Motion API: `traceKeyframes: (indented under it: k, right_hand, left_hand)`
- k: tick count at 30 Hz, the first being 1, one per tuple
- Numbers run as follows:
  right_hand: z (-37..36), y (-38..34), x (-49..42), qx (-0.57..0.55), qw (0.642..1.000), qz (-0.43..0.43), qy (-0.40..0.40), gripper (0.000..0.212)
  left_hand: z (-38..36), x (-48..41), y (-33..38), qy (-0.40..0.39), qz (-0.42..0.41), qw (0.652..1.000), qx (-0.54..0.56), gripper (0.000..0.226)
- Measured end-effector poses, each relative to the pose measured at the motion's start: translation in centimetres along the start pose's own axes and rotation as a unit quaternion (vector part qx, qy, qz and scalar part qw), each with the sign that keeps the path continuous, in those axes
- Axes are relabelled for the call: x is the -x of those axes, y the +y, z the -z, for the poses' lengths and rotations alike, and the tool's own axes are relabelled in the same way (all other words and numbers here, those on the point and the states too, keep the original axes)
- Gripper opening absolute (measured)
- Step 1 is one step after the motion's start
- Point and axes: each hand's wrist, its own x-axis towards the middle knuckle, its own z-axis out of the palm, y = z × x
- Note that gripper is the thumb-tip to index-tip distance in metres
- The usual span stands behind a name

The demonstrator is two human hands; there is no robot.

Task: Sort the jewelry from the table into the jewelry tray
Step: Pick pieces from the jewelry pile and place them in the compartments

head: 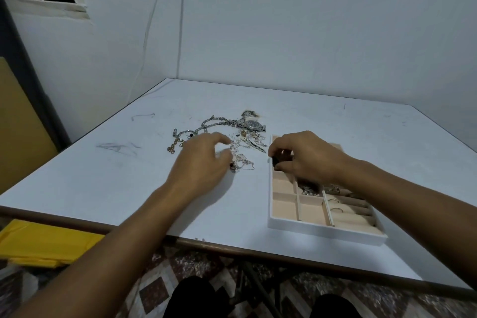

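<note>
Right grip: right hand (307, 155) is pinched shut on a small dark piece (275, 161), over the far-left compartment of the tray; what the piece is cannot be made out.
Left grip: left hand (202, 160) has fingers loosely spread, empty, resting over tangled thin silver chains (241, 160).
Jewelry: remaining pile lies on the white table (103, 175), left of the tray; silver wristwatch (251, 124) and heavy silver link chain (206, 125) at its far edge.
Tray: white-rimmed tray with peach lining (322, 231) holds rings (335, 205) in its right-hand slots.
Risk, release: dark piece hangs at the rim; early release could drop it outside.
Risk, tangle: lifting one chain may drag neighbours across the table.
</note>
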Motion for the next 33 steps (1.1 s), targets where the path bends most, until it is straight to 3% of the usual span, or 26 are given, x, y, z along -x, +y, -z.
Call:
traceKeyframes:
  k: [6,14,22,28,33]
  right_hand:
    - [-0.6,0.2,0.5,-0.023,0.999,-0.019,0.038,0.02]
    - [-0.9,-0.1,0.8,-0.071,0.994,-0.058,0.065,0.009]
    - [-0.2,-0.4,-0.4,0.003,0.997,-0.066,0.03,0.012]
    - [0.8,-1.3,-2.2,-0.051,0.99,-0.047,0.12,0.014]
    - [0.2,-2.5,-5.7,-0.048,0.995,-0.061,0.056,0.017]
  left_hand:
    - [1.0,-3.2,-2.1,-0.016,0.058,0.998,-0.034,0.028]
    - [-0.1,-4.1,-2.1,-0.116,-0.018,0.989,-0.087,0.02]
    - [-0.2,-4.6,-1.6,-0.114,-0.027,0.988,-0.097,0.02]
    - [0.1,-4.9,-2.1,-0.127,-0.009,0.986,-0.111,0.018]
    - [0.4,-5.2,-2.1,-0.173,-0.024,0.976,-0.134,0.023]
